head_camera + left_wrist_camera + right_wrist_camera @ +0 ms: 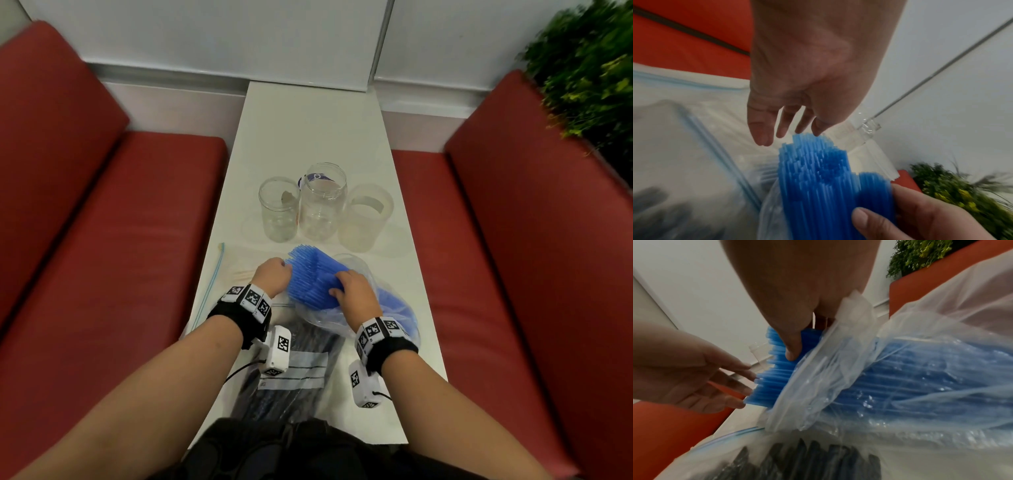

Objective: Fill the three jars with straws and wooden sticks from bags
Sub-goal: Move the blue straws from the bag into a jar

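The left hand (272, 278) is loose, straight fingers touching the tips of the blue straws (310, 279); to the right, the right hand (354, 294) grips that bundle, half out of its bag (394, 308). Drawing-out step, I'd say. Next: lift them to the three empty jars (320, 205) beyond.

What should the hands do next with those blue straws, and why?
Probably draw the blue straws clear of the plastic bag. The right hand grips the bundle at the bag's mouth, the left hand touches the tips, and all three jars stand empty.
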`<state>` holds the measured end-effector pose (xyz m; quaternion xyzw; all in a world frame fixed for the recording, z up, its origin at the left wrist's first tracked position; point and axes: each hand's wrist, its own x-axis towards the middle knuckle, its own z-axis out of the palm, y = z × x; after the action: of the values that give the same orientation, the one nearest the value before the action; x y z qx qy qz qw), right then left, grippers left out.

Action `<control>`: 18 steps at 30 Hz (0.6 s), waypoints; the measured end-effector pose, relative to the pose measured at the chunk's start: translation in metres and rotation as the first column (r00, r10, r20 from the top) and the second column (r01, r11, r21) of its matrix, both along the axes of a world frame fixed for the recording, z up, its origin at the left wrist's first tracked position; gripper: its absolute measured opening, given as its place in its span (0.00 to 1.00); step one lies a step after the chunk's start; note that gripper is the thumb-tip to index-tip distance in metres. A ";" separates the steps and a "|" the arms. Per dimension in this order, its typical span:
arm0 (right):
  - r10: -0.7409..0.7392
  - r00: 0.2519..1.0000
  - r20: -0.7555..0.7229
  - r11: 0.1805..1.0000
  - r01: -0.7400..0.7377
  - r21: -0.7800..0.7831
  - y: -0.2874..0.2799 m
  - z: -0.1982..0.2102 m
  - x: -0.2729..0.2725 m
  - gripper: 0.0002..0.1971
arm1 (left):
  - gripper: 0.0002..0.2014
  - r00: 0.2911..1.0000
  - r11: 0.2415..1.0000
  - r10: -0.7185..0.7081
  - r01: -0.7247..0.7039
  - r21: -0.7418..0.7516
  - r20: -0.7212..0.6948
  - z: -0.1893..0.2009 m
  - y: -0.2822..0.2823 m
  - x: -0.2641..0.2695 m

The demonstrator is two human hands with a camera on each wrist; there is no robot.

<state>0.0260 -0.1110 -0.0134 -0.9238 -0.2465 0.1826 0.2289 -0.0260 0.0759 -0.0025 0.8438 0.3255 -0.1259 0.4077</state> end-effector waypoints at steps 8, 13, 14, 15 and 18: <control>-0.014 0.998 -0.054 0.996 0.019 0.092 0.021 0.033 -0.006 0.10 | 0.15 0.980 0.996 -0.084 0.091 -0.027 0.183 0.017 -0.002 0.015; 0.049 0.994 -0.101 0.973 -0.025 0.230 0.028 0.058 -0.005 0.12 | 0.13 0.924 0.886 0.160 0.020 -0.463 0.347 0.029 -0.006 0.017; 0.066 0.991 -0.113 0.971 -0.038 0.235 0.030 0.063 -0.004 0.12 | 0.13 0.926 0.867 0.162 0.031 -0.497 0.341 0.030 -0.005 0.017; 0.074 0.989 -0.129 0.968 -0.041 0.246 0.032 0.068 -0.002 0.11 | 0.13 0.934 0.850 0.147 0.048 -0.524 0.325 0.030 -0.006 0.017; 0.069 0.980 -0.185 0.942 -0.003 0.335 0.035 0.083 0.002 0.07 | 0.11 0.962 0.830 0.055 0.106 -0.548 0.268 0.022 -0.010 0.017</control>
<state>0.0277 -0.0755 0.0692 -0.8449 -0.2672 0.2314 0.4015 -0.0090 0.0664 0.0199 0.7016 0.2039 -0.1034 0.6749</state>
